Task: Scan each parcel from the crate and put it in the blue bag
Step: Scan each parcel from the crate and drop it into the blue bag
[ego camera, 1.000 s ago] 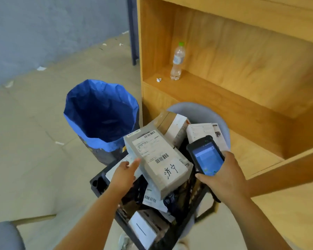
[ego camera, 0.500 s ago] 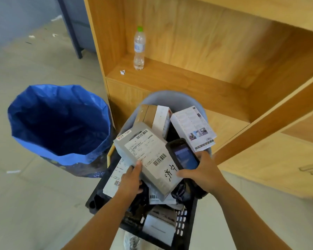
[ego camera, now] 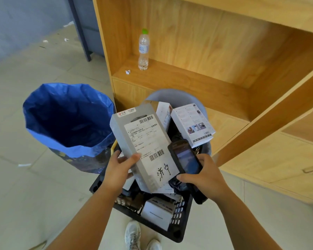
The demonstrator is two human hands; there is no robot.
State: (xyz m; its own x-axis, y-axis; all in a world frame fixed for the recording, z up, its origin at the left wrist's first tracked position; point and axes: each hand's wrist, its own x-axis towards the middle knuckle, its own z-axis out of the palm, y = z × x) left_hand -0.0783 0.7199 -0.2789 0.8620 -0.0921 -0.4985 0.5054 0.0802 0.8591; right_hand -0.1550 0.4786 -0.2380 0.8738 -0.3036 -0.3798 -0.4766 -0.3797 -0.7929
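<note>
Parcel [ego camera: 145,143] edge in left hand [ego camera: 117,170], open blue bag [ego camera: 67,116] alongside

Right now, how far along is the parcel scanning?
Done: nothing evident; no parcel shows inside the blue bag. In hand: the left hand holds a grey labelled parcel over the black crate, and the right hand holds the handheld scanner beside its lower barcode, so scanning seems underway. Left: bagging this one, plus several parcels in the crate, including a white printed box.

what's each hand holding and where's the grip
The left hand grips the grey parcel by its near left edge, thumb on the label face. The right hand holds the scanner by its lower end.
</note>
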